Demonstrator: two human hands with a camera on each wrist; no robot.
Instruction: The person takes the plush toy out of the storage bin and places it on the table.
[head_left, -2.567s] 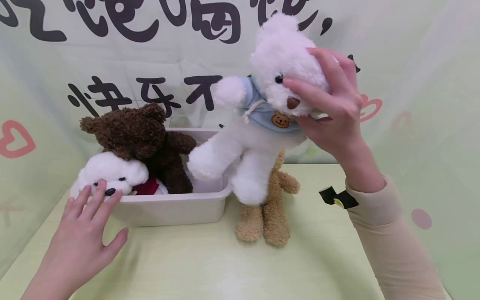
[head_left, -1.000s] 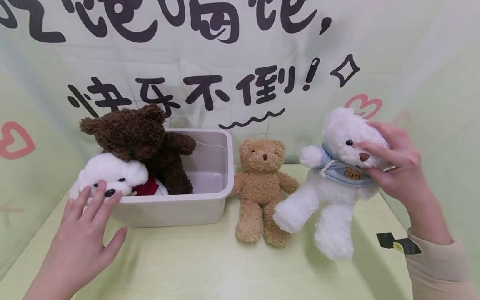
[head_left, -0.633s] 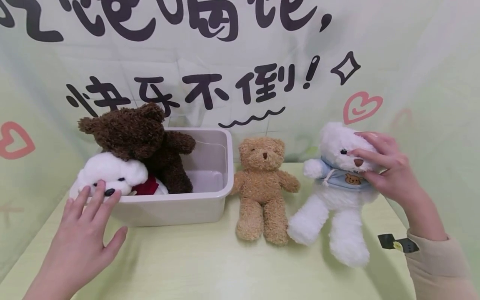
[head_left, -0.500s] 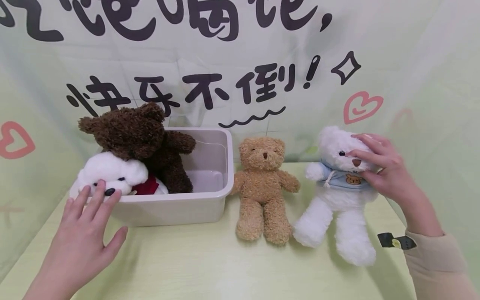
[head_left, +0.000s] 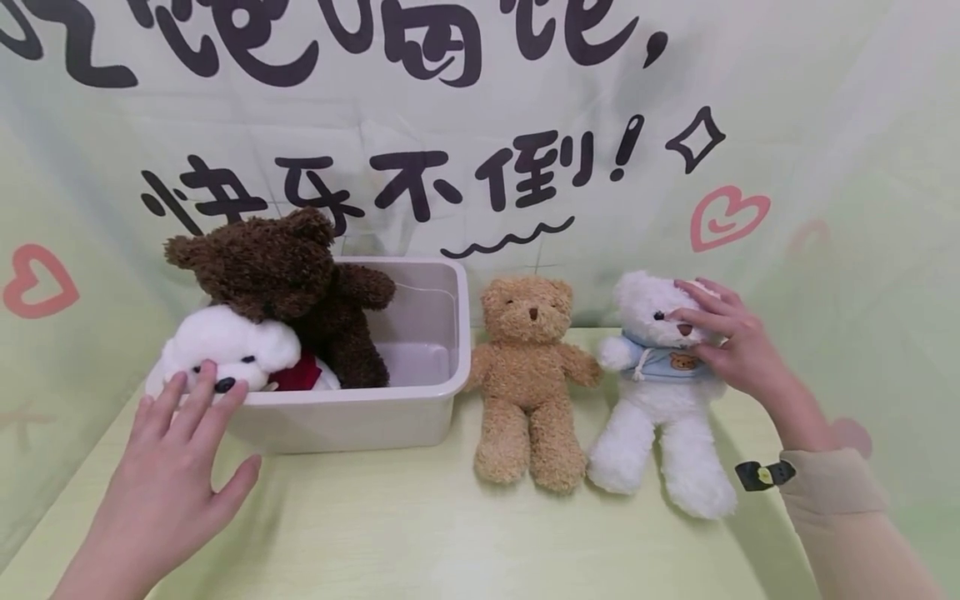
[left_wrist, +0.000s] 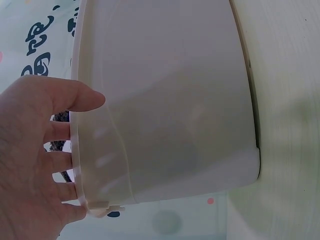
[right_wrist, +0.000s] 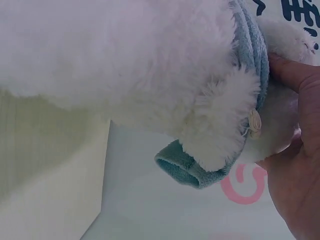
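Observation:
My right hand (head_left: 738, 342) grips the head of a white teddy bear (head_left: 667, 400) in a light blue hoodie, fingers over its face and thumb under its chin. In the right wrist view, the bear's blue hoodie (right_wrist: 250, 45) runs beside my thumb. The bear sits upright at the table's right side, beside a tan teddy bear (head_left: 528, 375). My left hand (head_left: 168, 467) rests at the rim of a grey plastic bin (head_left: 352, 421), fingers straight and spread. In the left wrist view, the fingers reach past the rim and the thumb lies along the outer wall (left_wrist: 175, 115).
Inside the bin sit a dark brown bear (head_left: 262, 262) and a white plush dog (head_left: 225, 342) with a red garment, both toward the left end. Behind the pale table (head_left: 420, 533) hangs a light cloth backdrop (head_left: 570, 92) with black lettering and pink hearts.
The right hand has carried the white bear from above the bin's right end, past the tan bear, down to the right, then slightly left against it. The left hand has stayed put.

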